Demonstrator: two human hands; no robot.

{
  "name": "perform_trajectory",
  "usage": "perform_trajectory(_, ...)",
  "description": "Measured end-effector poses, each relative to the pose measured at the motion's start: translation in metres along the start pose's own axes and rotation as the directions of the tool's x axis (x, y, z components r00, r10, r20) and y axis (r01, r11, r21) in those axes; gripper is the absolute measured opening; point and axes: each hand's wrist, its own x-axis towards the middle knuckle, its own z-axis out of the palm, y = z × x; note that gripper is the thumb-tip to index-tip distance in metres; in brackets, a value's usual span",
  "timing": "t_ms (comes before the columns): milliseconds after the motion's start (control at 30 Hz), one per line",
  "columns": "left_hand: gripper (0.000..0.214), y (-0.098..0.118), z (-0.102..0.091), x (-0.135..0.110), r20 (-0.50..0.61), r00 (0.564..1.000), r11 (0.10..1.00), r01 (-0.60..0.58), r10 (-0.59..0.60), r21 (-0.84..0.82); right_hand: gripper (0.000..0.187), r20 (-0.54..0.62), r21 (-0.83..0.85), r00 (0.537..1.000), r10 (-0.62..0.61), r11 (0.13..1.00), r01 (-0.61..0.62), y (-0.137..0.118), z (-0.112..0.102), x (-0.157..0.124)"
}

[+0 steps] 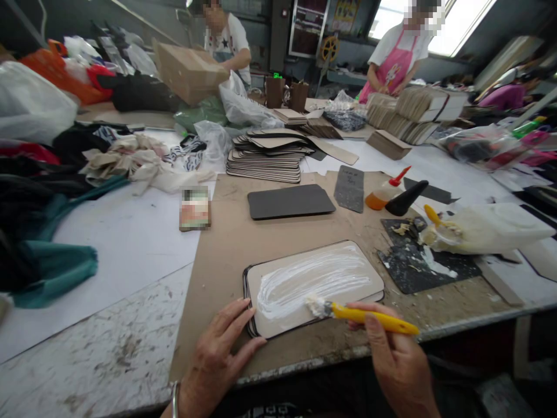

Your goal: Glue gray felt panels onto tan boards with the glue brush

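Observation:
My right hand (394,354) grips a yellow-handled brush (361,315) whose white bristles touch the near edge of a tan rounded board (313,284). The board tops a small stack and is streaked with white glue. My left hand (217,354) lies with fingers spread, holding down the stack's near left corner. A dark rounded board (290,201) lies flat farther back on the brown paper (230,244).
An orange glue bottle (385,193), a black cone (407,198), a glue-smeared black sheet (424,264) and a white bag (491,227) lie at right. Stacked boards (266,157), fabric heaps (39,220) and cartons fill the table. Two people work at the far side.

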Motion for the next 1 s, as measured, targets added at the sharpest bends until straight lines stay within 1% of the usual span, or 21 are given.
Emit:
perform_trajectory(67, 0.034, 0.0, -0.001, 0.0, 0.0, 1.0, 1.0, 0.003, -0.003, 0.003, 0.024, -0.063, -0.071, 0.998, -0.013, 0.997, 0.008, 0.0, -0.007, 0.011)
perform_trajectory(100, 0.034, 0.0, -0.001, 0.0, -0.004, 1.0, 1.0, 0.006, -0.006, 0.003, 0.023, -0.064, -0.065, 0.997, -0.032, 0.998, 0.028, -0.003, -0.006, 0.016)
perform_trajectory(133, 0.034, 0.0, -0.001, 0.0, -0.008, 1.0, 1.0, 0.009, -0.009, 0.004, 0.023, -0.046, -0.031, 0.997, -0.062, 0.998, 0.061, -0.008, 0.001, 0.02)
perform_trajectory(167, 0.034, 0.0, -0.001, 0.0, -0.012, 1.0, 1.0, 0.011, -0.011, 0.004, 0.022, -0.011, 0.021, 0.996, -0.094, 0.995, 0.094, -0.015, 0.011, 0.023)
perform_trajectory(233, 0.035, 0.0, -0.001, 0.0, -0.02, 1.0, 1.0, 0.017, -0.017, 0.001, 0.021, 0.056, 0.146, 0.987, -0.15, 0.979, 0.14, -0.029, 0.04, 0.027)
perform_trajectory(300, 0.035, 0.0, -0.001, 0.0, -0.027, 0.999, 1.0, 0.018, -0.018, -0.002, 0.022, 0.103, 0.251, 0.979, -0.174, 0.957, 0.143, -0.038, 0.068, 0.032)
perform_trajectory(333, 0.035, -0.001, 0.0, 0.0, -0.032, 0.999, 1.0, 0.015, -0.015, -0.003, 0.022, 0.12, 0.282, 0.978, -0.169, 0.951, 0.13, -0.039, 0.077, 0.036)
perform_trajectory(367, 0.035, -0.001, 0.0, 0.001, -0.034, 0.999, 1.0, 0.009, -0.01, -0.005, 0.023, 0.124, 0.286, 0.98, -0.154, 0.952, 0.113, -0.037, 0.082, 0.041)
perform_trajectory(400, 0.036, -0.002, 0.0, 0.001, -0.032, 0.999, 1.0, 0.0, 0.0, -0.005, 0.025, 0.111, 0.261, 0.985, -0.131, 0.96, 0.098, -0.032, 0.081, 0.046)
perform_trajectory(433, 0.036, -0.002, 0.001, 0.001, -0.027, 1.0, 1.0, -0.01, 0.01, -0.005, 0.026, 0.081, 0.206, 0.991, -0.104, 0.975, 0.086, -0.024, 0.075, 0.051)
perform_trajectory(467, 0.036, -0.003, 0.001, 0.001, -0.022, 1.0, 1.0, -0.02, 0.02, -0.004, 0.028, 0.028, 0.13, 0.997, -0.075, 0.989, 0.07, -0.014, 0.064, 0.057)
perform_trajectory(533, 0.036, -0.004, 0.001, 0.001, -0.019, 0.999, 0.999, -0.035, 0.035, 0.002, 0.034, -0.113, -0.042, 0.993, -0.019, 0.999, 0.014, 0.009, 0.032, 0.067)
perform_trajectory(600, 0.035, -0.005, 0.001, 0.0, -0.02, 0.999, 0.999, -0.049, 0.05, 0.015, 0.041, -0.229, -0.16, 0.973, 0.029, 0.985, -0.067, 0.029, -0.002, 0.073)
perform_trajectory(667, 0.036, -0.006, 0.002, -0.001, -0.02, 0.997, 0.997, -0.068, 0.068, 0.031, 0.045, -0.282, -0.235, 0.958, 0.045, 0.965, -0.114, 0.041, -0.027, 0.074)
perform_trajectory(700, 0.036, -0.007, 0.002, -0.001, -0.018, 0.997, 0.997, -0.074, 0.074, 0.039, 0.044, -0.285, -0.261, 0.958, 0.038, 0.958, -0.116, 0.043, -0.033, 0.072)
perform_trajectory(733, 0.036, -0.008, 0.002, -0.002, -0.016, 0.997, 0.996, -0.079, 0.08, 0.047, 0.042, -0.276, -0.274, 0.961, 0.026, 0.956, -0.105, 0.041, -0.035, 0.068)
perform_trajectory(767, 0.037, -0.008, 0.003, -0.002, -0.014, 0.996, 0.995, -0.084, 0.085, 0.053, 0.04, -0.259, -0.27, 0.966, 0.014, 0.959, -0.087, 0.038, -0.032, 0.063)
perform_trajectory(833, 0.038, -0.01, 0.003, -0.003, 0.0, 0.996, 0.994, -0.09, 0.09, 0.061, 0.033, -0.194, -0.202, 0.981, -0.012, 0.979, -0.028, 0.023, -0.016, 0.049)
perform_trajectory(900, 0.04, -0.012, 0.003, -0.004, 0.017, 0.994, 0.992, -0.107, 0.106, 0.062, 0.027, -0.095, -0.053, 0.995, -0.029, 0.998, 0.024, 0.004, 0.009, 0.033)
perform_trajectory(933, 0.04, -0.013, 0.003, -0.003, 0.026, 0.993, 0.991, -0.115, 0.114, 0.062, 0.025, -0.03, 0.044, 0.999, -0.025, 0.999, 0.026, -0.006, 0.021, 0.025)
perform_trajectory(1000, 0.04, -0.015, 0.003, -0.003, 0.039, 0.991, 0.989, -0.131, 0.129, 0.062, 0.025, 0.1, 0.235, 0.995, 0.001, 0.972, -0.025, -0.022, 0.039, 0.014)
